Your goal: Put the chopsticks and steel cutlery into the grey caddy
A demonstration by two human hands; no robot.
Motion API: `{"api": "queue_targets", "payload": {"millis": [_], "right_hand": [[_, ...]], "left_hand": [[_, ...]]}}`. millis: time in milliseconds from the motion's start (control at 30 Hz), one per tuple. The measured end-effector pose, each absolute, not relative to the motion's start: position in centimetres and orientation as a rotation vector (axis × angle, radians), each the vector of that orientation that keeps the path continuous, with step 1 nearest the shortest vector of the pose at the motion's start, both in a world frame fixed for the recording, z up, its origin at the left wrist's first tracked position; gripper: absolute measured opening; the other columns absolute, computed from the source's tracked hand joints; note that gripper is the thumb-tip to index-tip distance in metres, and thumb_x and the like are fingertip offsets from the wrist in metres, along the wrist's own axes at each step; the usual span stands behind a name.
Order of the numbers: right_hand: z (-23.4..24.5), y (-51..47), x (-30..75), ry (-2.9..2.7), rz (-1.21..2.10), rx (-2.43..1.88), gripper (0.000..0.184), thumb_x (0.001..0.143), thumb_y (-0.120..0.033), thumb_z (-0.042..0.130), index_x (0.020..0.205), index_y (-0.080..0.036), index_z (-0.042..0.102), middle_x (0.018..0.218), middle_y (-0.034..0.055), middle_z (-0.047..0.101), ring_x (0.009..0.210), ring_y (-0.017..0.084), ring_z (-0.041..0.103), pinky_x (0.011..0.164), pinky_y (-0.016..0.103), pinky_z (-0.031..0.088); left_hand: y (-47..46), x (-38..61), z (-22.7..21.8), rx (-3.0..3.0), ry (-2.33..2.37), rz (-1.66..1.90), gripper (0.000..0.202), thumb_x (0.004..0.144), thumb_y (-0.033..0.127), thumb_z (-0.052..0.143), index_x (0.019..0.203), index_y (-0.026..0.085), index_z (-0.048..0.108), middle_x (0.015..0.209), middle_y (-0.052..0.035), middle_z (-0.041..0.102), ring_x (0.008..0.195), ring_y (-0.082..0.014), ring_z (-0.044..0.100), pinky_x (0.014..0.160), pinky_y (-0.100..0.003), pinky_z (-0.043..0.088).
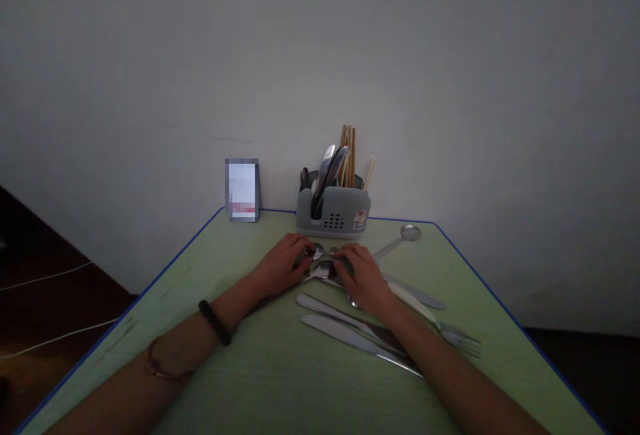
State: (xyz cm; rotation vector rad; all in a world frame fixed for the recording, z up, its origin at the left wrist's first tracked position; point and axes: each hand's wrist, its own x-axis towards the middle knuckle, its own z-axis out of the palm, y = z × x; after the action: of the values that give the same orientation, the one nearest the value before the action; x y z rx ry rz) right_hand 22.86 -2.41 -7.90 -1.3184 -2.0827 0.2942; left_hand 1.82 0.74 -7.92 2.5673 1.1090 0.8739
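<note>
shiny steel spoons [323,268]: bunched mid pale green desk [240,362]. left hand [283,267] at 9 o'clock, right hand [364,278] at 3 o'clock, fingers curled on top; grasp cannot be told. grey plastic cutlery holder [334,212] at 12 o'clock.

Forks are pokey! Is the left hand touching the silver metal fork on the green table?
Apart. The head view shows the left hand by the small shiny spoons mid-table; the silver metal fork lies far right, beyond the right hand.

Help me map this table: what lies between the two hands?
Shiny metal spoons lie between the left hand and right hand, both touching them, seen in the head view.
</note>
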Motion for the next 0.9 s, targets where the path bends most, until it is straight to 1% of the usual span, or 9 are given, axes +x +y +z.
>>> {"api": "queue_targets", "payload": {"millis": [167,333,467,567,600,667,767,833,900], "right_hand": [[-7.8,-2.5,22.8,-2.106,0.298,-1.328,0.017,0.088,-0.022,0.048,0.097,-0.015,0.06,0.102,0.0102,0.061,0.099,0.021,0.052,0.092,0.038,0.041],[-7.3,-2.5,22.9,-2.16,0.31,-1.358,0.017,0.087,-0.018,0.049,0.099,-0.015,0.061,0.103,0.0103,0.062,0.1,0.021,0.053,0.093,0.038,0.04],[-4.3,-2.7,24.1,-2.455,0.471,-1.311,0.027,0.086,-0.028,0.054,0.108,-0.012,0.06,0.111,0.0136,0.061,0.107,0.023,0.054,0.095,0.037,0.039],[-1.3,-3.5,24.9,-2.534,0.482,-1.337,0.034,0.077,-0.031,0.067,0.108,-0.016,0.062,0.114,0.0123,0.06,0.109,0.025,0.053,0.093,0.036,0.041],[-0.5,-4.0,24.9,-2.56,0.456,-1.38,0.034,0.072,-0.029,0.072,0.103,-0.017,0.064,0.111,0.0112,0.061,0.107,0.025,0.054,0.09,0.035,0.042],[0.6,-5.1,24.6,-2.665,0.486,-1.471,0.03,0.066,-0.026,0.077,0.094,-0.019,0.067,0.099,0.0083,0.064,0.094,0.024,0.059,0.077,0.03,0.045],[1.0,-6.8,23.3,-2.865,0.596,-1.568,0.031,0.061,-0.027,0.08,0.088,-0.018,0.069,0.087,0.0069,0.068,0.076,0.023,0.063,0.059,0.028,0.042],[0.8,-7.7,22.3,-2.942,0.553,-1.599,0.032,0.06,-0.026,0.08,0.089,-0.016,0.07,0.087,0.0095,0.07,0.075,0.025,0.064,0.057,0.028,0.041],[0.6,-8.1,21.3,-2.982,0.517,-1.569,0.028,0.063,-0.024,0.078,0.088,-0.015,0.071,0.089,0.0116,0.071,0.08,0.027,0.066,0.058,0.029,0.041]], "left_hand": [[0.7,1.7,-8.0,2.582,1.021,0.798,0.028,0.087,0.031,0.052,0.111,0.017,0.056,0.111,-0.0105,0.059,0.104,-0.0218,0.054,0.094,-0.039,0.043],[0.5,1.2,-8.2,2.648,0.89,0.681,0.053,0.08,0.039,0.062,0.129,0.022,0.048,0.136,-0.0121,0.046,0.124,-0.0256,0.043,0.104,-0.043,0.036],[0.4,1.1,-8.3,2.665,0.889,0.609,0.06,0.078,0.039,0.064,0.133,0.023,0.045,0.142,-0.012,0.041,0.128,-0.0273,0.039,0.107,-0.046,0.032],[0.5,1.1,-8.4,2.652,0.9,0.61,0.059,0.079,0.037,0.063,0.133,0.022,0.045,0.141,-0.0118,0.043,0.129,-0.0273,0.04,0.107,-0.046,0.032],[0.5,1.1,-8.4,2.647,0.905,0.61,0.058,0.079,0.037,0.063,0.133,0.022,0.045,0.141,-0.0117,0.044,0.128,-0.0272,0.04,0.107,-0.046,0.032],[0.6,1.2,-8.5,2.636,0.915,0.614,0.057,0.08,0.036,0.062,0.132,0.022,0.046,0.14,-0.0113,0.045,0.127,-0.0268,0.042,0.106,-0.044,0.033],[0.6,1.2,-8.5,2.621,0.926,0.624,0.053,0.081,0.035,0.061,0.131,0.022,0.048,0.138,-0.0109,0.046,0.126,-0.0263,0.043,0.105,-0.044,0.034],[0.7,1.2,-8.4,2.616,0.925,0.625,0.052,0.081,0.035,0.061,0.13,0.022,0.049,0.137,-0.0105,0.048,0.125,-0.026,0.043,0.105,-0.043,0.034],[0.7,1.2,-8.4,2.614,0.918,0.62,0.051,0.081,0.035,0.06,0.129,0.022,0.05,0.136,-0.0102,0.049,0.125,-0.0255,0.044,0.105,-0.042,0.034]]}}
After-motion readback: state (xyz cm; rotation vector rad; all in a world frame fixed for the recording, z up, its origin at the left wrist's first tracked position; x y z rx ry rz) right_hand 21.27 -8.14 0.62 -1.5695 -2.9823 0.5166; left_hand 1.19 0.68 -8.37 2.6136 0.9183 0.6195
